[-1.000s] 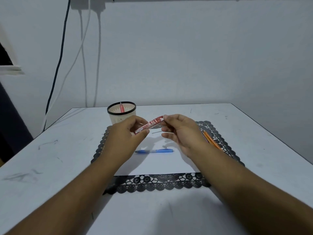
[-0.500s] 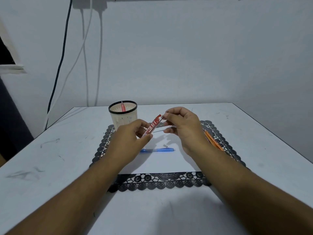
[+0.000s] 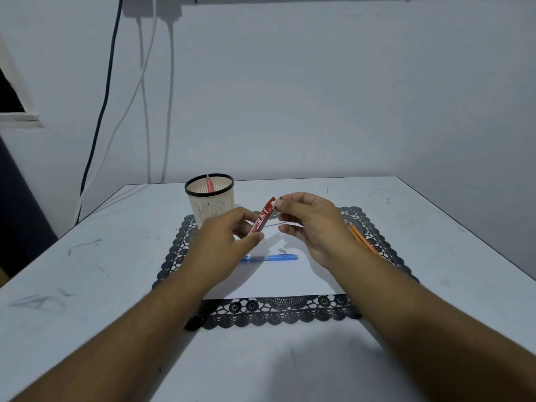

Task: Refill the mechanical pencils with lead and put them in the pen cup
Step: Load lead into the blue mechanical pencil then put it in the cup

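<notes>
White worktop (image 3: pixel 87 256): our left hand (image 3: pixel 220 242) pinches the light lead case (image 3: pixel 262 217); our right hand (image 3: pixel 310 224) pinches brittle lead (image 3: pixel 271 225), gently.

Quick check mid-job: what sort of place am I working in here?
Probably a plain home or office desk corner, not a workshop. A scuffed white table stands against a bare wall, with a black lace placemat on it, a pen cup at the back, and cables hanging from a wall socket.
</notes>
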Demonstrator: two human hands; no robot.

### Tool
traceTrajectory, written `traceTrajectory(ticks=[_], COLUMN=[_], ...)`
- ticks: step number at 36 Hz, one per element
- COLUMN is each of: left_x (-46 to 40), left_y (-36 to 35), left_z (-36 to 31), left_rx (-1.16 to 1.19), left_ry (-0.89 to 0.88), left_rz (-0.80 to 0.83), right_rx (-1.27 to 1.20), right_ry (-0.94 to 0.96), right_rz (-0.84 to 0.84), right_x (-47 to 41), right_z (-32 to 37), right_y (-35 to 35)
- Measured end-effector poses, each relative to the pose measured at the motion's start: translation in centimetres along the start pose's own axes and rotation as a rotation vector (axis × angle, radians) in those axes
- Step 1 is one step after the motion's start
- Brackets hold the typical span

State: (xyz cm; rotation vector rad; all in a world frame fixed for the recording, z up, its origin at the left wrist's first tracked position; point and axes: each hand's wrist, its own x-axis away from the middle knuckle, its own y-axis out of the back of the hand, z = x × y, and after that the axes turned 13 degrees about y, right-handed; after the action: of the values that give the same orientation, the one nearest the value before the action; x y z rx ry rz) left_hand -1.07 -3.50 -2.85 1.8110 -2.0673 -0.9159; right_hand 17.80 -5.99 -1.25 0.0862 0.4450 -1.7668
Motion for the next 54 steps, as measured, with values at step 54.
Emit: traceTrajectory(ticks=[54], left_x=[0.05], left_y=[-0.13], left_z=[-0.09], left_rx=[0.007], left_ry=[-0.020], left_rz=[0.016], right_rx=[0.152], right_ry=[0.244], right_rz=[-0.031], right_x=[-0.12], right_z=[0.54], right_y=[0.04])
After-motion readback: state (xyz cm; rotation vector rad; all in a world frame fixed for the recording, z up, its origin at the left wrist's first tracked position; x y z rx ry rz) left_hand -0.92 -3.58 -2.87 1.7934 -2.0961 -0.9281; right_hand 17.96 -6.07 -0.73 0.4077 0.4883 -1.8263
